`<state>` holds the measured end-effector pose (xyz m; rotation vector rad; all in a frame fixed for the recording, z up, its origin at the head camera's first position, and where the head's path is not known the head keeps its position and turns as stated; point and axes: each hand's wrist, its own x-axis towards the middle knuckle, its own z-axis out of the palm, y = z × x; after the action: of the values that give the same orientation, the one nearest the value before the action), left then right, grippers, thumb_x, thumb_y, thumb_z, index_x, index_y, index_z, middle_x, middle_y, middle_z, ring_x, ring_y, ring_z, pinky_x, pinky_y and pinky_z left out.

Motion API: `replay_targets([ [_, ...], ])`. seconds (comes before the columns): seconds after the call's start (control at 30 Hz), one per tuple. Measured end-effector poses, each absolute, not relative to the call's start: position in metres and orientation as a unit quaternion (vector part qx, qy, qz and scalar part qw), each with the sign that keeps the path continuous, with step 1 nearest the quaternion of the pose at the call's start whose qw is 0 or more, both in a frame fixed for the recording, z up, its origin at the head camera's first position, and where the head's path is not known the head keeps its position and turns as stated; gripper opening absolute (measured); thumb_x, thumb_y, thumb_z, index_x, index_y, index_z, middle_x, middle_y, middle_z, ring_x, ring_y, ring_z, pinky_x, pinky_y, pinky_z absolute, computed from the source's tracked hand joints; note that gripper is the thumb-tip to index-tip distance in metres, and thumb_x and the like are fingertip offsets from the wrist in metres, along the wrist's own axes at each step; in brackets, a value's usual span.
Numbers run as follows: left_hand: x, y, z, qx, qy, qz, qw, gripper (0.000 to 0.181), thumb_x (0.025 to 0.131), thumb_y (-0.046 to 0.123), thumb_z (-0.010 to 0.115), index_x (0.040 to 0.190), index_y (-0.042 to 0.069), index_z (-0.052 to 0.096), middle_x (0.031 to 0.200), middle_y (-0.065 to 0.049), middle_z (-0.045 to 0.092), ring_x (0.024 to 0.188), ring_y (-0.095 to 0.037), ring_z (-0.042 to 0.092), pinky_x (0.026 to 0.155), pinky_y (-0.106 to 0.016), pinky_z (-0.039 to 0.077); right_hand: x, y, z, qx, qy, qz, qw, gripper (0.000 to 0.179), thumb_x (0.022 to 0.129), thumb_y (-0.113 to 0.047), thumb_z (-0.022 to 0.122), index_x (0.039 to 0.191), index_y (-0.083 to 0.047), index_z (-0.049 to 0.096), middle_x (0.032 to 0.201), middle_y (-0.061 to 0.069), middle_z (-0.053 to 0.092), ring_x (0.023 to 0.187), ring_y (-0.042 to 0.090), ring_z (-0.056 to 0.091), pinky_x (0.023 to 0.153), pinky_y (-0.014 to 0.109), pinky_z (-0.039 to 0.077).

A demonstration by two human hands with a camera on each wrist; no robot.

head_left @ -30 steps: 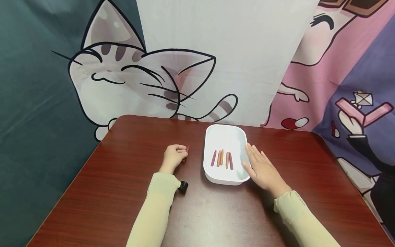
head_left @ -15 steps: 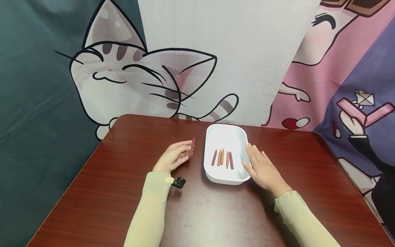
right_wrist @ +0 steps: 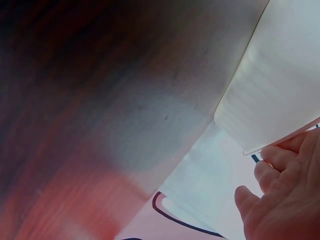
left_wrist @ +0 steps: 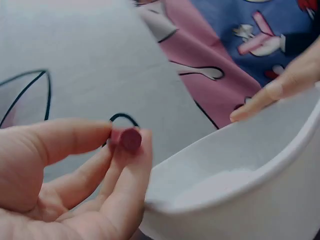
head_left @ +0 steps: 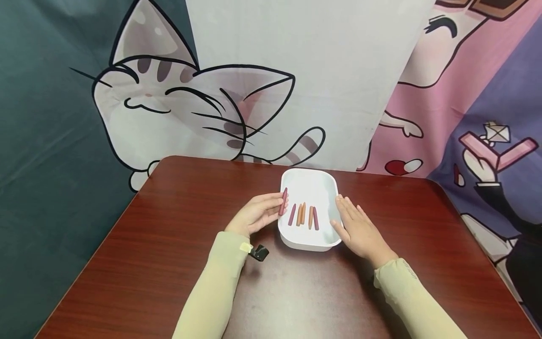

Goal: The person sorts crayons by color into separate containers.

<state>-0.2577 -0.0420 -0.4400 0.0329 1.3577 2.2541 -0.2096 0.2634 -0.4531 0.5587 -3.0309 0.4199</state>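
Observation:
My left hand (head_left: 256, 214) pinches a dark red crayon (head_left: 283, 201) between thumb and fingers, at the left rim of a white plastic tub (head_left: 309, 242). In the left wrist view the crayon's round, flat end (left_wrist: 131, 139) points at the camera, beside the tub's wall (left_wrist: 240, 210). Several crayons lie side by side on the tub's floor: orange-brown crayons (head_left: 311, 217) and purplish crayons (head_left: 292, 214). On the tub's right rim rests my right hand (head_left: 364, 233), its fingers straight. The right wrist view shows the fingers (right_wrist: 277, 160) at the tub's edge.
The tub stands on a reddish-brown wooden table (head_left: 161, 245). A small black camera (head_left: 259, 253) sits on the left wrist. Behind the table hangs a cloth (head_left: 338, 70) printed with cartoon animals.
The left hand has lifted the dark red crayon from the table left of the tub and carried it right to the tub's left rim. My right hand stays at the right rim.

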Motion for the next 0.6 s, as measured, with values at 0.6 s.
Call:
replay_targets([
  [0.6, -0.275, 0.027, -0.418, -0.003, 0.63, 0.746, 0.214, 0.033, 0.098, -0.002, 0.058, 0.13, -0.013, 0.061, 0.116, -0.026, 0.07, 0.094, -0.018, 0.07, 0.089, -0.032, 0.057, -0.211, 0.263, -0.454, 0.183, -0.974, 0.133, 0.025, 0.073, 0.104, -0.042, 0.047, 0.16, -0.001, 0.023, 0.166, 0.016, 0.022, 0.152, 0.039, 0.019, 0.121, 0.058, 0.016],
])
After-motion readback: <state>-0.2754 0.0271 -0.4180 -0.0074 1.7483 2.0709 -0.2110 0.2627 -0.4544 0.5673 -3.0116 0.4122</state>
